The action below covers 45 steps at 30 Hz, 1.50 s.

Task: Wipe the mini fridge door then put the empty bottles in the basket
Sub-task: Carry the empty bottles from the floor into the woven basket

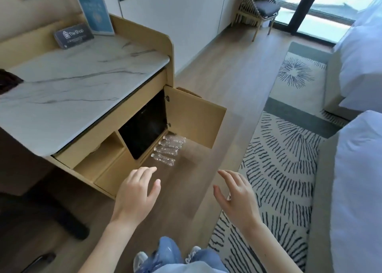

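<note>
left hand point(135, 192) and right hand point(237, 196) held apart, empty, fingers spread. bottles point(168, 149) lie just ahead; round, easily rolled away if nudged.

Daylight pours in from the glass door point(322, 8) at the upper right of the frame, which is overexposed and washes out. The white bedding point(359, 70) along the right edge is bright with little detail. The marble counter point(82, 82) at the left carries a soft sheen. The lower left corner falls into deep shadow. The black fridge door point(142, 128) at centre shows faint reflections. Straight lines bow toward the edges from the wide-angle lens. The whole picture is slightly soft, and the 2 hands look mildly blurred.
</note>
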Tool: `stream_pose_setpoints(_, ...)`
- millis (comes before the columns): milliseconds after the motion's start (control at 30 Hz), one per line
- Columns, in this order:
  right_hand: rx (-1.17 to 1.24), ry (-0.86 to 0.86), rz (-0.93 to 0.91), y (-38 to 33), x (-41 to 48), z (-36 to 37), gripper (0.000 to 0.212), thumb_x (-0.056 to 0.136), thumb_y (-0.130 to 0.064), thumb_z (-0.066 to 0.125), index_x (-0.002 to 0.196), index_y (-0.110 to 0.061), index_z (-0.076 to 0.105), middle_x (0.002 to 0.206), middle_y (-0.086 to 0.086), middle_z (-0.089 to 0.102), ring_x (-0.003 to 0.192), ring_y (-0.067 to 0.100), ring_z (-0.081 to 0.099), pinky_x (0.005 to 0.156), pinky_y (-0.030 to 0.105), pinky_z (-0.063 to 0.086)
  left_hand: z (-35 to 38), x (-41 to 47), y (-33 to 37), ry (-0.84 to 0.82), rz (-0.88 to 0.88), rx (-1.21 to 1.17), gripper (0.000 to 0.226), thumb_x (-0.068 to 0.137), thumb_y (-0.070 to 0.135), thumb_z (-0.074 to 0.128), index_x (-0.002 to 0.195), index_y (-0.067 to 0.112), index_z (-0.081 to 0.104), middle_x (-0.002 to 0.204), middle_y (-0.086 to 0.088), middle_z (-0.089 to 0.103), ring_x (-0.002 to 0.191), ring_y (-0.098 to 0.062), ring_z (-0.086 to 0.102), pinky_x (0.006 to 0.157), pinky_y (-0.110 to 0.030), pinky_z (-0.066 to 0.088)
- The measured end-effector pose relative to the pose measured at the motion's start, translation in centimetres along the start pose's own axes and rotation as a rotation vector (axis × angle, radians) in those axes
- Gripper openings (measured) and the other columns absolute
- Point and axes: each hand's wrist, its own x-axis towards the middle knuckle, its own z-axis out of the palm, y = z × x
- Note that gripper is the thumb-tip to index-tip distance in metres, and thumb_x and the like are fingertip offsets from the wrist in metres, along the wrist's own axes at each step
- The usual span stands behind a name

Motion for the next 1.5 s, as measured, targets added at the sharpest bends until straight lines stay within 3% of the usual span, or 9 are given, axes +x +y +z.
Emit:
stream_pose_setpoints(167,0.044,-0.033,-0.077,2.8,4.0,-0.6,0.043,0.093,-0.039,0.055,0.125,-0.011,0.064,0.118,0.0,0.066,0.11,0.021,0.061,0.095,0.038,0.051,0.8,1.8,2.1,0.021,-0.066,0.011,0.05,0.093,0.039,0.039,0.118,0.006,0.067,0.111,-0.003,0.069,0.1,-0.024,0.061,0.085,-0.037,0.053)
stream_pose_setpoints(467,0.07,-0.138,-0.231,4.2,16.0,4.7,0.041,0.093,-0.039,0.051,0.123,-0.013,0.064,0.117,0.001,0.067,0.108,0.02,0.059,0.094,0.027,0.039,3.4,8.3,-0.6,0.047,-0.248,0.052,0.05,0.094,0.039,0.038,0.119,0.008,0.067,0.111,-0.003,0.068,0.102,-0.023,0.061,0.082,-0.037,0.055)
stream_pose_setpoints(667,0.073,-0.218,-0.368,5.0,26.3,8.9,0.032,0.088,-0.021,0.07,0.118,-0.016,0.061,0.113,0.0,0.067,0.106,0.019,0.056,0.092,0.031,0.042,6.2,15.3,-3.4,0.062,-0.391,0.029,0.05,0.094,0.04,0.036,0.119,0.009,0.066,0.112,-0.001,0.067,0.102,-0.022,0.06,0.082,-0.035,0.054)
stream_pose_setpoints(767,0.068,-0.26,-0.377,5.1,31.3,10.4,0.036,0.093,-0.035,0.058,0.123,-0.015,0.063,0.116,0.001,0.067,0.108,0.021,0.057,0.096,0.029,0.041,6.2,19.1,-4.0,0.091,-0.416,0.032,0.047,0.093,0.039,0.038,0.116,0.01,0.066,0.109,0.0,0.068,0.099,-0.021,0.061,0.08,-0.034,0.053)
stream_pose_setpoints(867,0.067,-0.318,-0.424,4.7,36.4,11.3,0.043,0.096,-0.043,0.049,0.126,-0.016,0.062,0.119,0.001,0.066,0.112,0.023,0.059,0.098,0.037,0.045,5.5,23.1,-4.4,0.109,-0.425,0.053,0.047,0.093,0.038,0.039,0.117,0.008,0.066,0.11,-0.002,0.068,0.102,-0.022,0.063,0.082,-0.035,0.054)
stream_pose_setpoints(1167,0.141,-0.481,-0.54,6.0,46.4,13.9,0.035,0.095,-0.029,0.063,0.127,-0.015,0.061,0.121,0.0,0.066,0.115,0.023,0.058,0.099,0.041,0.048,8.3,29.0,-3.0,0.188,-0.631,0.066,0.047,0.093,0.037,0.041,0.119,0.008,0.065,0.114,-0.003,0.067,0.104,-0.024,0.062,0.083,-0.037,0.055)
stream_pose_setpoints(1333,0.16,-0.615,-0.705,8.6,50.3,16.6,0.045,0.095,-0.042,0.047,0.123,-0.011,0.063,0.118,0.004,0.068,0.11,0.026,0.061,0.095,0.041,0.051,12.5,30.8,0.5,0.219,-0.833,0.08,0.048,0.092,0.039,0.039,0.119,0.009,0.065,0.113,-0.002,0.067,0.102,-0.023,0.063,0.08,-0.038,0.056)
stream_pose_setpoints(1500,0.183,-0.67,-0.782,10.0,52.8,18.0,0.044,0.096,-0.041,0.047,0.124,-0.011,0.062,0.118,0.005,0.068,0.11,0.026,0.062,0.095,0.043,0.052,15.0,32.8,3.1,0.258,-0.965,0.054,0.048,0.092,0.04,0.039,0.12,0.01,0.064,0.113,-0.001,0.066,0.099,-0.022,0.063,0.079,-0.035,0.054)
